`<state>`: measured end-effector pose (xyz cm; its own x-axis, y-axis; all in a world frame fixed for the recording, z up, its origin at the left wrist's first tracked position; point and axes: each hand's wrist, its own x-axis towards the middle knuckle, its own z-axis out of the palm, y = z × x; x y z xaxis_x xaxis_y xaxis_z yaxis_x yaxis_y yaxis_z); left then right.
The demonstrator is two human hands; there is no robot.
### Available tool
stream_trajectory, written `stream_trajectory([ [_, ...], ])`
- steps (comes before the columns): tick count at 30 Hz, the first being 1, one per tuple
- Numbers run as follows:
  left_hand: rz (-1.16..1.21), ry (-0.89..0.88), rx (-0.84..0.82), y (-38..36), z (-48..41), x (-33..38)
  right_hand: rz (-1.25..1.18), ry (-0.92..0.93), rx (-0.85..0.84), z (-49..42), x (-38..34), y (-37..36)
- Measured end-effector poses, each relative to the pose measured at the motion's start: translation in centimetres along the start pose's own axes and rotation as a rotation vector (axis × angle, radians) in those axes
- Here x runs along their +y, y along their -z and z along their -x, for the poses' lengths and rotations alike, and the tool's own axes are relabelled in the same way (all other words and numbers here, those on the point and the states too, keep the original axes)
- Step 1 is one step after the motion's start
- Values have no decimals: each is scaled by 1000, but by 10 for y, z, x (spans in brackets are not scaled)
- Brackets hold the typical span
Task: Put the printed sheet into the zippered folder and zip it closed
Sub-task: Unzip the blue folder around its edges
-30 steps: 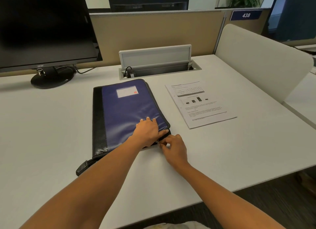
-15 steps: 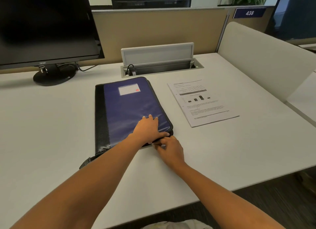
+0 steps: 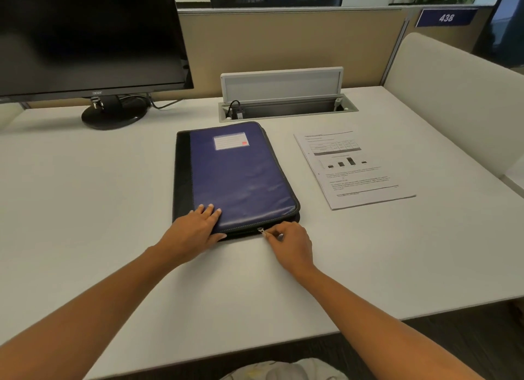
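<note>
A blue zippered folder [image 3: 238, 175] with a black spine lies flat on the white desk [image 3: 85, 209]. My left hand [image 3: 195, 229] rests palm down on its near left corner, fingers spread on the cover. At the folder's near edge my right hand [image 3: 292, 243] pinches the small metal zipper pull [image 3: 261, 230]. The printed sheet [image 3: 351, 167], showing a table, a bar chart and text, lies flat on the desk to the right of the folder, untouched.
A black monitor [image 3: 85, 36] on a round stand sits at the back left. Behind the folder an open cable box [image 3: 286, 107] has its lid raised. A cream divider panel [image 3: 459, 96] borders the desk's right side.
My left hand has slid from the folder's near right corner to its near left corner. The right hand still holds the zipper pull on the near edge, left of the corner.
</note>
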<state>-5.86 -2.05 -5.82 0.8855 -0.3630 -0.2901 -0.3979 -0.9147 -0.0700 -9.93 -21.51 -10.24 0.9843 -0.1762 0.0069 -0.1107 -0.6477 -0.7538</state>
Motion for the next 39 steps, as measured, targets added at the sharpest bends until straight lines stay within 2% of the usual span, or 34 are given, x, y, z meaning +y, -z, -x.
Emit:
stream_trajectory([
  [7,-78,-23,-18,1,-3,6,-4,22,7,2,-5,-8],
  [12,-86,-18,-24,-2,-9,17,52,130,-51,8,-17,-23],
  [22,-129,-55,-22,5,-15,20,76,208,-143,9,-30,-44],
  [33,-104,-96,19,7,-25,14,80,212,-166,6,-31,-50],
  [35,13,-97,85,10,-21,10,88,218,-163,6,-29,-49],
  [39,687,2,176,12,-8,-16,36,201,-144,5,-28,-48],
])
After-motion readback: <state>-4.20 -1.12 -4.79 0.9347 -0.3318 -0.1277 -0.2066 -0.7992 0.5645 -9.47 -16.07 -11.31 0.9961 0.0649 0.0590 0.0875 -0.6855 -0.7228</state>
